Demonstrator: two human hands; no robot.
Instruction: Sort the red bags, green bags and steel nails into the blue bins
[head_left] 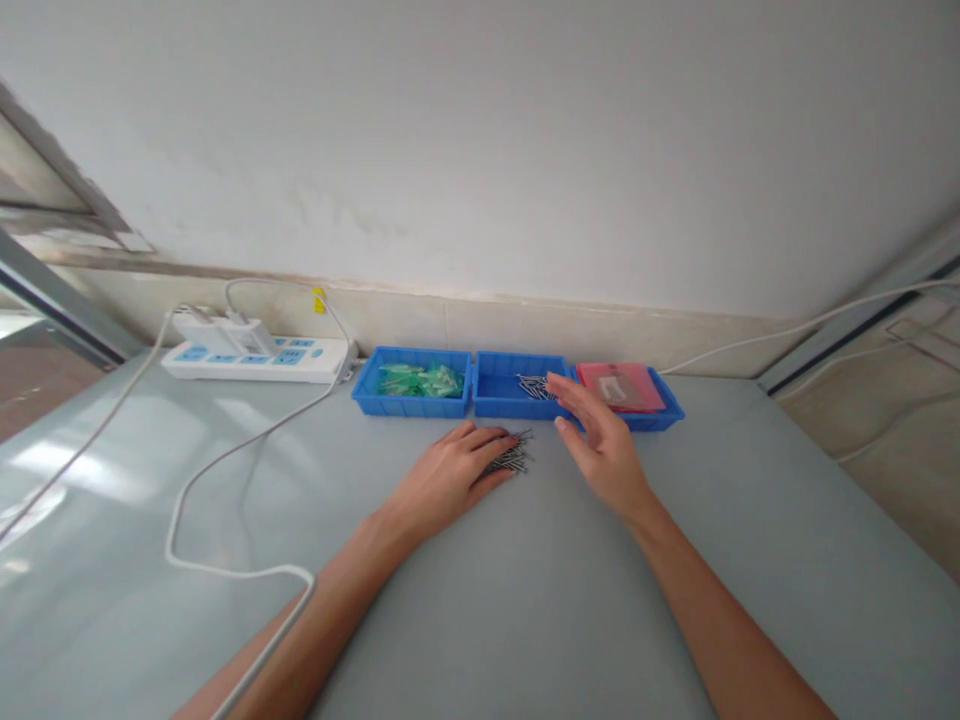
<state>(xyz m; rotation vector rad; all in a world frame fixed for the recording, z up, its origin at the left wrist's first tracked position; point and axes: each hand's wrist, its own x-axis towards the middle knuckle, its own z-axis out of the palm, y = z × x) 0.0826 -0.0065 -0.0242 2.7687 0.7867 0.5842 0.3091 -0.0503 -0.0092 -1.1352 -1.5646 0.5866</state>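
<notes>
My left hand (448, 468) lies on the tabletop with its fingers and thumb curved around a small pile of thin metal screws (519, 457), whose ends stick out to the right. The palm hides part of the pile. Just past it is the middle blue bin (495, 385), with more loose screws (531, 387) in its right half. My right hand (609, 458) hovers at that bin's front right corner, fingers stretched and thumb apart, and nothing shows in it. Its fingertips overlap the screws in the bin from this view, so I cannot tell if they touch.
A left blue bin (412, 407) holds green plastic pieces (421, 381). The right blue bin (667, 412) has red packets (626, 388) in it. A white power strip (251, 372) with plugs stands at the wall, and its white cable (225, 460) passes over my left forearm.
</notes>
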